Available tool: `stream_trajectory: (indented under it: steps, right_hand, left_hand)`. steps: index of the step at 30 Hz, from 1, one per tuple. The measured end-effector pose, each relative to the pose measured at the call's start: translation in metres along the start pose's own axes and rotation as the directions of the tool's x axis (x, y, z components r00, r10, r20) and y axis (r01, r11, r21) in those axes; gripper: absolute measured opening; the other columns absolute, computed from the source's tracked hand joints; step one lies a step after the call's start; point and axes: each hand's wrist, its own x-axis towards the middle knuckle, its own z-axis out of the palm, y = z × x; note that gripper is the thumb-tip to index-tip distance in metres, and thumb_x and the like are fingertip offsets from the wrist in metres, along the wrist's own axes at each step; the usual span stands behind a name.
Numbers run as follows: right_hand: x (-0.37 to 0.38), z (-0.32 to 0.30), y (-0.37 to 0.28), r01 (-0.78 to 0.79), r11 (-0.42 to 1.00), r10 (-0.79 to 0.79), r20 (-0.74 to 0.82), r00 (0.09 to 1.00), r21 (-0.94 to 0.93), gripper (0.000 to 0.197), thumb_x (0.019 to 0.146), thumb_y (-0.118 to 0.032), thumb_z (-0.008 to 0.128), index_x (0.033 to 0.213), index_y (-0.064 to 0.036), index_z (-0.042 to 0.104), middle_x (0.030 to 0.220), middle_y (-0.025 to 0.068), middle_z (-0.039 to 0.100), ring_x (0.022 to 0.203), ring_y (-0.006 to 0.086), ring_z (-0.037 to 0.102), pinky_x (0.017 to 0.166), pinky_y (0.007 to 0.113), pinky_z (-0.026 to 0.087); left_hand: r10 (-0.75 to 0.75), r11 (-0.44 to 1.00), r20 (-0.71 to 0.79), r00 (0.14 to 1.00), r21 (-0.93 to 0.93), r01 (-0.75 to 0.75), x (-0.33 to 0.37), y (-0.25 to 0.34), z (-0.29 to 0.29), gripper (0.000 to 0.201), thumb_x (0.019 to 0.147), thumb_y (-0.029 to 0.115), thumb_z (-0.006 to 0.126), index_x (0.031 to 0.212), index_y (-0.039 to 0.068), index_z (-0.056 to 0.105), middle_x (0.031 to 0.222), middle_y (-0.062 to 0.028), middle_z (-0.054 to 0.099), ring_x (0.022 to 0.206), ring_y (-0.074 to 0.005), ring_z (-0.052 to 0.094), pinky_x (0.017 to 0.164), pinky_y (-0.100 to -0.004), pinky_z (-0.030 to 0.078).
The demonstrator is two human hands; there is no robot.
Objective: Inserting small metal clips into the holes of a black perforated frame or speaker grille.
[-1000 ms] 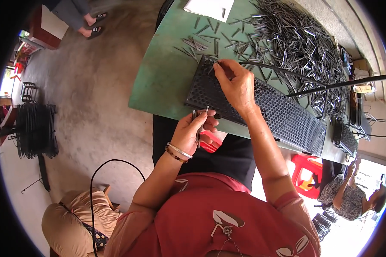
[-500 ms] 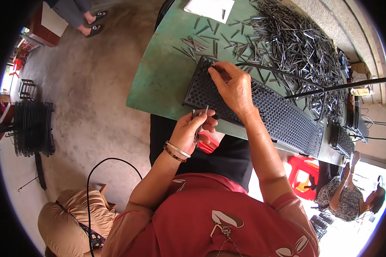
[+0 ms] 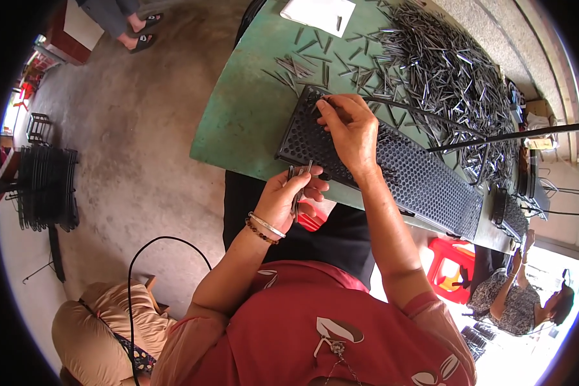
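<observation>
We sit at a green table (image 3: 251,109) with a long black perforated tray (image 3: 399,170) lying slantwise across its near edge, so both hands reach it without stretching. Our left hand (image 3: 288,199) is closed around a small bundle of thin metal pins (image 3: 298,186), held upright just off the table edge and below the tray's near end; it looks like a ready supply kept close to the work. Our right hand (image 3: 349,128) rests palm-down on the tray's left end, fingertips (image 3: 323,108) pinched together at the far corner. Likely one pin is between them, but it is too small to confirm. The two hands are apart, the tray edge between them. The bulk stock, a big loose pile of metal pins (image 3: 444,71), covers the far right of the table behind the tray, within reach of the right hand; a few stray pins (image 3: 302,64) lie scattered on bare green to the left of it. A white sheet of paper (image 3: 318,13) sits at the far table edge. A thin dark rod (image 3: 508,136) runs in from the right above the tray. A red plastic stool (image 3: 453,270) stands under the table on our right, and another person (image 3: 521,302) sits low at lower right, hands not near ours. A stack of black wire racks (image 3: 45,186) stands on the concrete floor (image 3: 141,161) well to the left. A black cable (image 3: 154,251) loops by our left elbow.
</observation>
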Motion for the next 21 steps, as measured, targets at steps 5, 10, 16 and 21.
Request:
stream_trajectory:
  steps: [5,10,16,21]
  right_hand:
    - [0.001,-0.004,0.0,0.035,0.98,-0.035,0.002,0.999,-0.194,0.018,0.083,-0.01,0.069,0.091,0.0051,0.066,0.091,0.0077,0.061,0.061,0.0107,0.06,0.053,0.022,0.047]
    - [-0.004,0.0,0.006,0.057,0.988,-0.059,-0.011,0.998,-0.143,0.019,0.082,-0.01,0.069,0.093,0.0044,0.066,0.088,0.007,0.061,0.057,0.0097,0.058,0.051,0.021,0.045]
    - [-0.006,0.0,0.008,0.098,0.974,-0.102,-0.008,0.995,-0.205,0.016,0.082,-0.009,0.069,0.094,0.0022,0.066,0.086,0.007,0.062,0.059,0.0098,0.059,0.053,0.022,0.046]
    - [-0.006,-0.001,0.004,0.123,0.967,-0.126,0.001,0.992,-0.221,0.015,0.081,-0.008,0.069,0.092,0.0013,0.067,0.086,0.0077,0.062,0.06,0.0107,0.059,0.054,0.023,0.046]
  left_hand:
    - [-0.014,1.0,0.002,1.0,-0.007,0.014,0.0,0.001,0.001,0.031,0.095,0.02,0.048,0.115,-0.001,0.057,0.092,-0.0103,0.066,0.075,-0.0103,0.063,0.05,-0.0213,0.05]
    - [-0.019,1.0,-0.012,1.0,0.014,0.019,0.0,0.0,0.002,0.03,0.095,0.02,0.048,0.114,-0.001,0.057,0.091,-0.0103,0.066,0.075,-0.0107,0.063,0.05,-0.0215,0.05]
    - [-0.012,1.0,-0.007,1.0,0.027,0.012,0.0,-0.001,0.002,0.03,0.094,0.02,0.048,0.114,-0.001,0.057,0.091,-0.0096,0.066,0.075,-0.0104,0.063,0.05,-0.0212,0.05]
    - [-0.011,0.999,-0.005,1.0,0.033,0.011,0.0,-0.002,0.001,0.03,0.094,0.019,0.048,0.114,-0.001,0.058,0.091,-0.0092,0.066,0.075,-0.0106,0.063,0.05,-0.0215,0.05]
